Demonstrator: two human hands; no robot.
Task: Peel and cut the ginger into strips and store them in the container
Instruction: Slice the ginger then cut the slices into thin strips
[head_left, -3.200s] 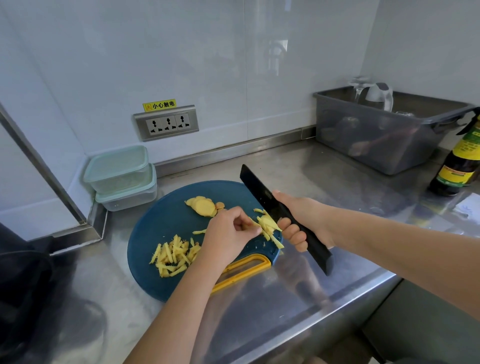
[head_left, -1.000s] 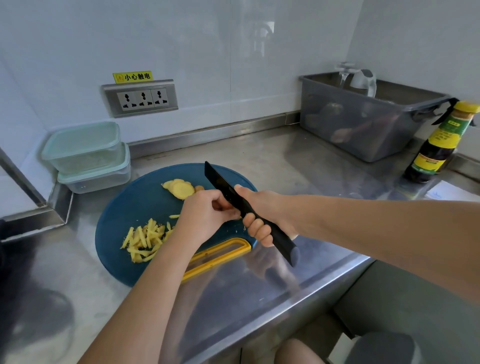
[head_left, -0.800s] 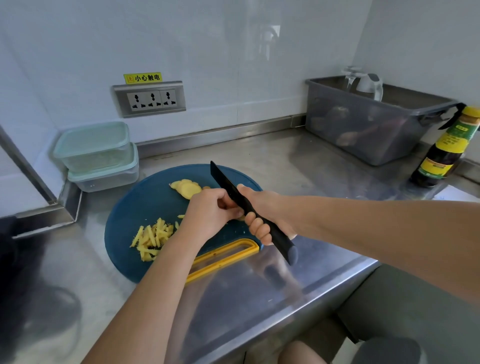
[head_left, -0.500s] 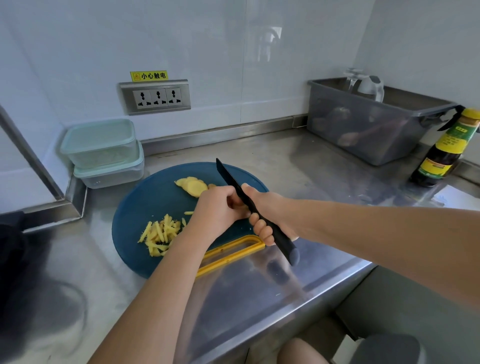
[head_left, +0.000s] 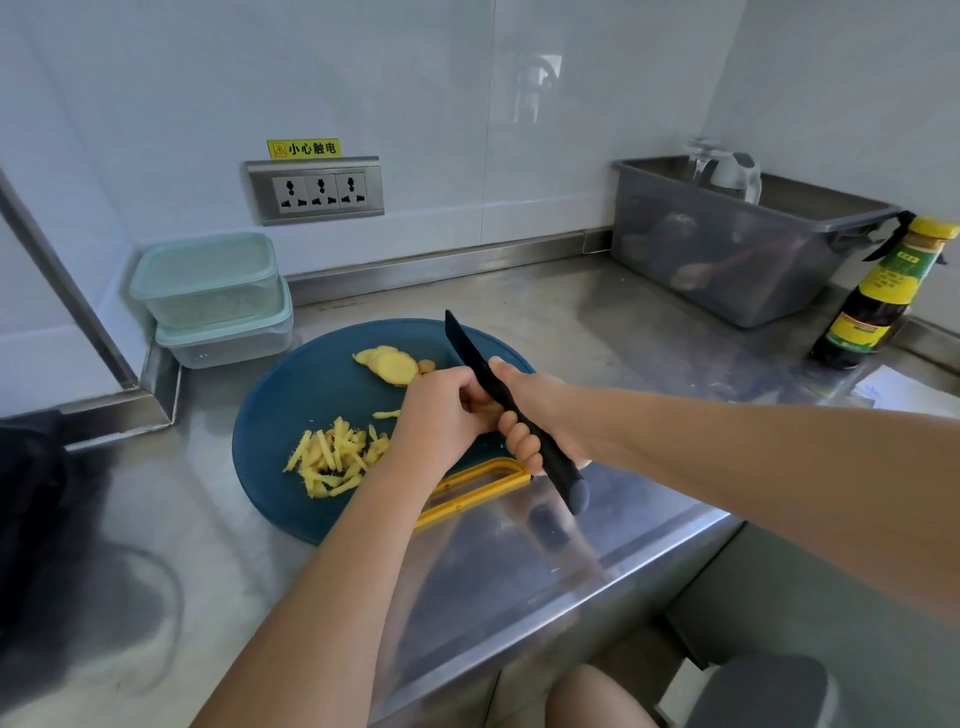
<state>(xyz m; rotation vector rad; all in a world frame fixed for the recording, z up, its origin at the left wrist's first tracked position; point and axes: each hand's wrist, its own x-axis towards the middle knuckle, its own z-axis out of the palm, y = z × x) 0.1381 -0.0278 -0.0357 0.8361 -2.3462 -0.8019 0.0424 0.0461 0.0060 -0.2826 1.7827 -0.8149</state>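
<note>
The knife (head_left: 469, 352) is gripped by the right hand (head_left: 527, 415), whose fingers are wrapped round the black handle. The left hand (head_left: 441, 410) is held with curled fingers close against the flat of the blade. Whether a bit of ginger is pinched there or the blade is merely touched cannot be told.

The blade is raised above the near right part of the cutting board (head_left: 280, 395). Its long axis runs from the handle end, past the board's near right edge, to the tip, which points away from the person and slightly left.

The step is judged to be clearing cut ginger off the blade between rounds of slicing. It would be done best with the knife held steady and the fingers kept on the flat. They should be drawn from spine to edge and never along the edge, so that pieces drop onto the board.

The ginger strips (head_left: 337, 457) are heaped on the board's near middle, most lying lengthwise away from the person, somewhat fanned. The ginger slices (head_left: 389, 365), not yet cut, are overlapped at the board's far side in a short row running left to right. Two lidded containers (head_left: 208, 280) are stacked beyond the board's far left edge.
</note>
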